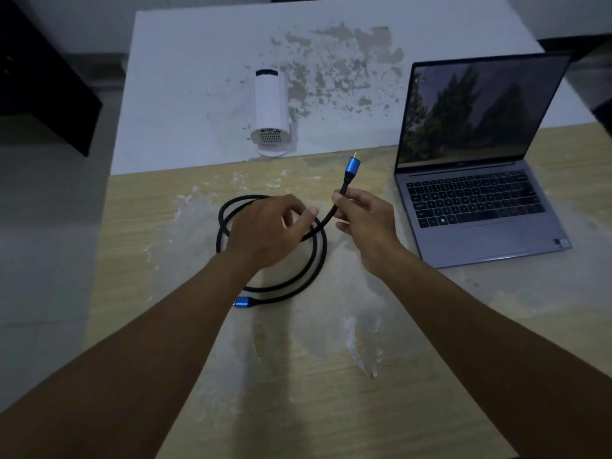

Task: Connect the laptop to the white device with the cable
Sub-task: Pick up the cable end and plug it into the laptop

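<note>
A black braided cable (299, 283) lies coiled on the wooden table (430, 326). My right hand (364, 217) is shut on the cable just below one blue plug (350, 167), which points up and away. My left hand (265, 230) hovers over the coil with fingers spread, touching the cable near my right hand. The other blue plug (243, 302) rests on the table beside my left forearm. The white device (270, 111) lies on the white table, its ported end facing me. The grey laptop (477, 193) stands open at the right, screen lit.
The white table (185, 94) behind the wooden one has patches of peeled surface. A dark cabinet (43, 87) stands at the far left. The floor lies to the left of both tables.
</note>
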`<state>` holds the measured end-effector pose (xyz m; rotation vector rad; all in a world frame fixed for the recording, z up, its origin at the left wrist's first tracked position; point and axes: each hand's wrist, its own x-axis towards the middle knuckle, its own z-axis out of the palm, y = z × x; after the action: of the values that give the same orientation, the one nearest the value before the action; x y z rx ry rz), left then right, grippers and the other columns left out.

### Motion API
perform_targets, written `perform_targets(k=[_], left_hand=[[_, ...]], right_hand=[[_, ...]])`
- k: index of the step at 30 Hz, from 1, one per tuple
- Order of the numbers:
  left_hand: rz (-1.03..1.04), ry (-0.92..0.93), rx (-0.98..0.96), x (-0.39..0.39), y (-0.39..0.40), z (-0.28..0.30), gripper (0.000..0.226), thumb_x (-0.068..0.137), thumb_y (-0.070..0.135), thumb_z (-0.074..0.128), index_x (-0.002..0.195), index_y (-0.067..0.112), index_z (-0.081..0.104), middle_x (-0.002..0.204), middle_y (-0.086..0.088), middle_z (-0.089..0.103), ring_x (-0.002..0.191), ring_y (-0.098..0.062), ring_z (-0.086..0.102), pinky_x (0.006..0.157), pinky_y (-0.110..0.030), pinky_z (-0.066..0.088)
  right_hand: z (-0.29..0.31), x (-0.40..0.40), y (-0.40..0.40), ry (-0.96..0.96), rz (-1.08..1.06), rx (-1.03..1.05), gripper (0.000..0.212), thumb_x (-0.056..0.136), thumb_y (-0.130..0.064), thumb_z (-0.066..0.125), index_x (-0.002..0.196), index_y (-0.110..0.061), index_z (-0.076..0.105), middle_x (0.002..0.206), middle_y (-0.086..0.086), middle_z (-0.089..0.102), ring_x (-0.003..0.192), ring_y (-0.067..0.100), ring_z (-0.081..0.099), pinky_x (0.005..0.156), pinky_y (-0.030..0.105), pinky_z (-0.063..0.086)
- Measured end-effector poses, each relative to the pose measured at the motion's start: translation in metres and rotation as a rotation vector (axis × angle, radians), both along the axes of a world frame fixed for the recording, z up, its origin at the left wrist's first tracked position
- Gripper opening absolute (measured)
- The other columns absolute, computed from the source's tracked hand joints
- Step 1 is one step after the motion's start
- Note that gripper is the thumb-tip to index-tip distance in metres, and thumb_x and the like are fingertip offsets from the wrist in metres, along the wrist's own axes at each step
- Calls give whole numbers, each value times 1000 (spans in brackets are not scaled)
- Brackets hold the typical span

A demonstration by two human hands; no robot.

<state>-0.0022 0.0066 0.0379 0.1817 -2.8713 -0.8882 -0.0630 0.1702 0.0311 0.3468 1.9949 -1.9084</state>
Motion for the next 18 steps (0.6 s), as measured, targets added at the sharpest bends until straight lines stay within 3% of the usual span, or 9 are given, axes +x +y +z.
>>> perform_targets(k=[4,7,15,18], left_hand=[[57,-7,249,-32,16,14,34,89,53,53,99,27,72,87,8,74,79,-10,66,76,-36,57],[81,-20,402,-52,31,19,23,89,44,59,96,29,74,89,11,75,81,-4,67,82,-34,57],[66,-89,769,-73,61,16,10,91,21,66,98,19,73,84,-4,77,77,-12,74,76,-36,63],[61,-89,843,-81,72,10,14,93,16,64,106,18,70,86,-8,76,74,-12,72,69,-26,61]], right_hand=[[2,6,3,78,37,9,14,87,-19,75,101,-17,76,83,-4,74,65,-2,67,59,13,52],[4,12,5,126,51,9,14,86,-17,76,100,-19,76,85,-4,76,68,0,69,58,11,51],[3,6,18,229,74,104,14,87,-15,73,99,-23,76,83,-3,77,74,6,72,63,15,51],[2,-1,32,287,74,176,13,89,-14,68,91,-23,76,82,2,77,76,16,72,64,24,55]])
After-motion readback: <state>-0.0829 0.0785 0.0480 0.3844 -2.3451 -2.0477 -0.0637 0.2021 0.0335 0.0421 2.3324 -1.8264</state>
